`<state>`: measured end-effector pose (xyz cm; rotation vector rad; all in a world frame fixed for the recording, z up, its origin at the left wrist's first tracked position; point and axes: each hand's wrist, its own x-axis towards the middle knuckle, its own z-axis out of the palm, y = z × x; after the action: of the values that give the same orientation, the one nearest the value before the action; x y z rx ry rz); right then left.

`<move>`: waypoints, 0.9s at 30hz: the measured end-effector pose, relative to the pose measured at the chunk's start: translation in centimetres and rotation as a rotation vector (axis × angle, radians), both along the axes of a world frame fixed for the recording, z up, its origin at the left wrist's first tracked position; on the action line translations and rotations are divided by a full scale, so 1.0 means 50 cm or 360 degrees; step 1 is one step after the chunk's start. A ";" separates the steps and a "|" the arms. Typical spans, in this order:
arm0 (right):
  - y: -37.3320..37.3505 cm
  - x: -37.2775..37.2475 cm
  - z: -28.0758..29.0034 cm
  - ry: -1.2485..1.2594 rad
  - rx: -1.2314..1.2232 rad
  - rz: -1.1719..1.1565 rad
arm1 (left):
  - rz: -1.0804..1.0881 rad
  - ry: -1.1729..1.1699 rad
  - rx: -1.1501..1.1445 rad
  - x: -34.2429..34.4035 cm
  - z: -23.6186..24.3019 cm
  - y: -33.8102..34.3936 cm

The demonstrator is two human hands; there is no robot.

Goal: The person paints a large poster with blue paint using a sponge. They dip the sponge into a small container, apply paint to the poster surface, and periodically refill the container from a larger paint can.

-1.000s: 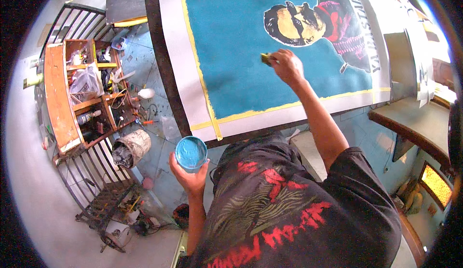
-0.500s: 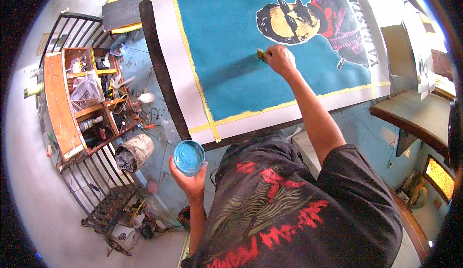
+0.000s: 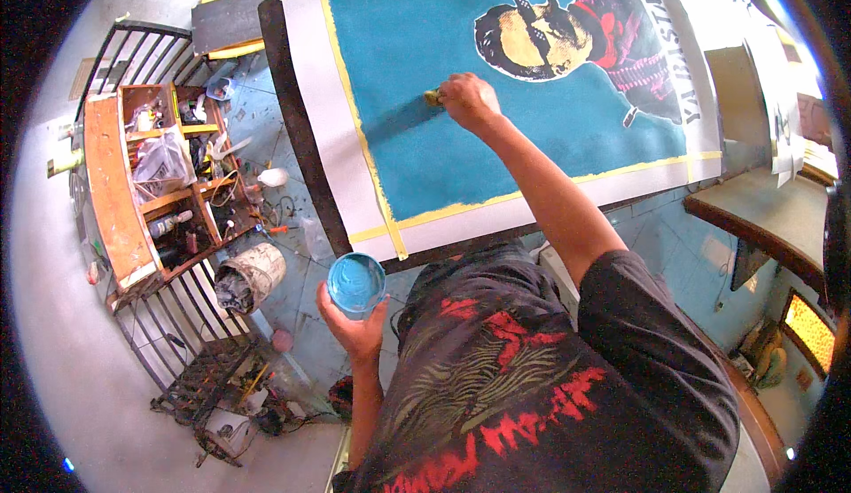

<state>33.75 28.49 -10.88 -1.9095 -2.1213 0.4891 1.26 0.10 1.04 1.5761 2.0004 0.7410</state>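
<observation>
My right hand point(image 3: 472, 103) is closed around a paintbrush point(image 3: 433, 97), whose tip is over the blue field left of the painted portrait. Most of the brush is hidden in my fingers. A darker streak of blue, perhaps wet paint or shadow, stretches leftward from it. The canvas point(image 3: 417, 45) has a blue ground, a white border and yellow masking tape point(image 3: 532, 191) along the edges of the blue. On it, lying sideways, is a portrait point(image 3: 532, 39) with dark glasses and a red scarf. Below the near left corner, my left hand point(image 3: 356, 333) holds a round cup of blue paint point(image 3: 356, 282).
A dark board point(image 3: 306, 152) lies under the canvas. Left on the floor are an orange wooden shelf unit point(image 3: 106, 187) full of odds and ends, a paint-smeared bucket point(image 3: 257, 271) and a white bottle point(image 3: 273, 177). A brown-edged table point(image 3: 762, 214) stands at right.
My right hand with the paintbrush has moved left across the blue field, away from the portrait. The left hand and the cup have shifted slightly right and up.
</observation>
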 end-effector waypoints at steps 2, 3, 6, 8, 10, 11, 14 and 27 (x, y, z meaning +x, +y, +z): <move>0.017 -0.004 -0.005 -0.0196 -0.0120 0.0114 | -0.0009 0.0058 -0.0027 0.005 0.014 0.004; 0.026 -0.007 -0.005 -0.0297 -0.0177 0.0183 | 0.0016 0.0048 -0.0009 0.001 0.011 -0.001; 0.014 0.027 -0.014 -0.0225 -0.0044 0.0229 | 0.0086 0.0061 0.0021 -0.006 0.003 -0.021; -0.012 0.060 -0.031 -0.0175 -0.0166 0.0155 | 0.0084 0.0113 0.0004 -0.004 0.003 -0.018; -0.038 0.066 0.015 -0.0001 0.0021 0.0082 | 0.0094 0.0106 0.0044 -0.005 0.009 -0.021; -0.054 0.071 0.030 0.0089 0.0101 0.0034 | 0.0086 0.0104 0.0052 -0.007 0.011 -0.023; -0.111 0.097 0.008 0.0005 0.0037 0.0001 | 0.0095 0.0005 0.0100 -0.010 -0.006 -0.032; -0.257 0.133 0.125 0.1939 -0.0728 -0.0716 | -0.0195 0.0279 0.0331 0.037 0.003 0.056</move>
<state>40.41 15.63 -4.63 -1.4873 -0.8128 1.5817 3.12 2.91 1.20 1.9254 1.9777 0.8084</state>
